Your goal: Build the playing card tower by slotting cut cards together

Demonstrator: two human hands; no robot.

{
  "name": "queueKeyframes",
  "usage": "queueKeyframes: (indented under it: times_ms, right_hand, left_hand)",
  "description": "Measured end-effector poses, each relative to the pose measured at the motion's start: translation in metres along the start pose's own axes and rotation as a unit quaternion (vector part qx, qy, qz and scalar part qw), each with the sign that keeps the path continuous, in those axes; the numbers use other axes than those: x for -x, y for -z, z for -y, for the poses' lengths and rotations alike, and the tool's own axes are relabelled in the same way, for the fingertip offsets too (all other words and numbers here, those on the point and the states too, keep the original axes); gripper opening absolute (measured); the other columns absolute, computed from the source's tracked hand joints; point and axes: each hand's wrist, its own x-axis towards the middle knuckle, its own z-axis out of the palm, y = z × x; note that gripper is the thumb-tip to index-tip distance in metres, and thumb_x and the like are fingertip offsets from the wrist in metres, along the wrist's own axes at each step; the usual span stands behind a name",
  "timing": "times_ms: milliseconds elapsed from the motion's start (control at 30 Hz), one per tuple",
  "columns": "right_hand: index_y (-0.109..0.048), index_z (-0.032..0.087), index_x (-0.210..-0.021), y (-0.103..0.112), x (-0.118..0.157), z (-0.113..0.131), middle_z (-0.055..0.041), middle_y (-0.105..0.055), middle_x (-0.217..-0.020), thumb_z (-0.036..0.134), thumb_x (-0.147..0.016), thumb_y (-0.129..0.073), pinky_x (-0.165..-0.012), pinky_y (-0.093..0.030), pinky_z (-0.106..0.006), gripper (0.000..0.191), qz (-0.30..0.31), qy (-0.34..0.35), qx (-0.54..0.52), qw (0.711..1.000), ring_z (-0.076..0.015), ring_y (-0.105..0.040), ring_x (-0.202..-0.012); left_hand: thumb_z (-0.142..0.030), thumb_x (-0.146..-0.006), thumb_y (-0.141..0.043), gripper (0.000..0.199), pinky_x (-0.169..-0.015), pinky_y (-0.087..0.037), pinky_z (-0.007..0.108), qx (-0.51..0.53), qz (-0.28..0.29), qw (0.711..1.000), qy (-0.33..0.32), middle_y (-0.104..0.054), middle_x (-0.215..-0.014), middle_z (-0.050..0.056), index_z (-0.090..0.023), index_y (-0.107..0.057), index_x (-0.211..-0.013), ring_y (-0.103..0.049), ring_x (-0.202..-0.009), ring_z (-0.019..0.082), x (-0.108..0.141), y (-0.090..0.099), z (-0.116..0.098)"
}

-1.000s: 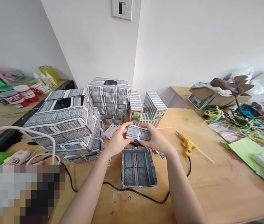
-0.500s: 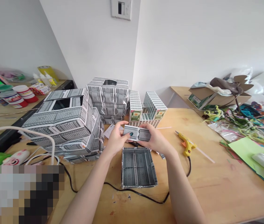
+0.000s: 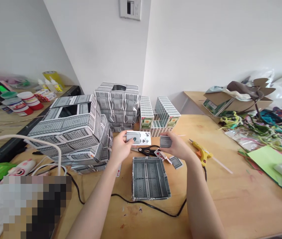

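Observation:
My left hand (image 3: pixel 122 144) pinches a playing card piece (image 3: pixel 144 138), part patterned back and part white face with black clubs. To its right, my right hand (image 3: pixel 175 144) holds a separate small patterned card piece (image 3: pixel 165 141). Between and below the hands lie black-handled scissors (image 3: pixel 147 150). Nearer to me sits an open square box made of patterned cards (image 3: pixel 150 178). Loose card pieces (image 3: pixel 176 162) lie beside the box at its upper right. A yellow glue gun (image 3: pixel 202 153) rests to the right of my right hand.
Large card-built structures (image 3: pixel 66 126) stand at the left and back. Stacked card packs (image 3: pixel 146 114) are behind my hands. A black cable (image 3: pixel 153 209) crosses the table in front. A cardboard box (image 3: pixel 235 99) and colourful scraps (image 3: pixel 275 122) lie at the right.
My hands have moved apart. The card pieces that were together are now separate, one in each hand, and a white card face with clubs shows. The scissors are now more visible.

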Motion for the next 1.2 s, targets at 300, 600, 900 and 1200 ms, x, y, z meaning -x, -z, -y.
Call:
queueKeyframes:
  times_ms: [300,600,900,1200]
  right_hand:
    - [-0.051,0.017,-0.114,-0.026,-0.011,-0.036,-0.0136,-0.050,-0.121,0.022,-0.061,-0.068,-0.094,-0.033,-0.044,0.056,0.061,-0.111,0.073,0.989,-0.0308,-0.038,-0.118]
    - [-0.052,0.020,-0.094,-0.035,-0.016,0.019,-0.0041,-0.067,-0.084,0.036,-0.071,-0.060,-0.061,-0.055,-0.033,0.030,0.053,-0.080,-0.391,0.915,-0.0195,-0.066,-0.069]
    - [-0.055,0.018,-0.075,-0.040,-0.017,0.025,0.0002,-0.064,-0.067,0.037,-0.059,-0.071,-0.057,-0.057,-0.033,0.030,0.011,-0.126,-0.410,0.903,-0.0187,-0.064,-0.058]
    - [-0.052,0.020,-0.065,-0.044,-0.019,0.024,0.0009,-0.060,-0.054,0.035,-0.061,-0.068,-0.046,-0.053,-0.031,0.022,-0.049,-0.139,-0.320,0.936,-0.0201,-0.063,-0.052]
  left_hand:
    - [-0.013,-0.072,-0.055,0.025,-0.071,-0.055,0.035,0.042,0.047,0.998,0.018,-0.064,-0.097,0.008,-0.014,-0.052,-0.097,-0.063,-0.082,0.017,-0.003,-0.001,0.003]
    - [-0.016,-0.075,-0.052,0.021,-0.077,-0.051,0.036,-0.014,0.087,0.996,-0.027,-0.062,-0.096,0.006,-0.017,-0.050,-0.096,-0.060,-0.088,0.018,-0.003,-0.010,0.015]
    - [-0.020,-0.080,-0.045,0.010,-0.069,-0.048,0.031,-0.199,0.080,0.971,-0.105,-0.060,-0.084,0.004,-0.019,-0.045,-0.090,-0.059,-0.077,0.017,0.008,-0.017,0.011]
    - [-0.024,-0.084,-0.038,0.011,-0.063,-0.042,0.029,-0.412,0.050,0.904,-0.100,-0.062,-0.070,0.006,-0.018,-0.046,-0.090,-0.060,-0.070,0.021,0.010,-0.021,0.016]
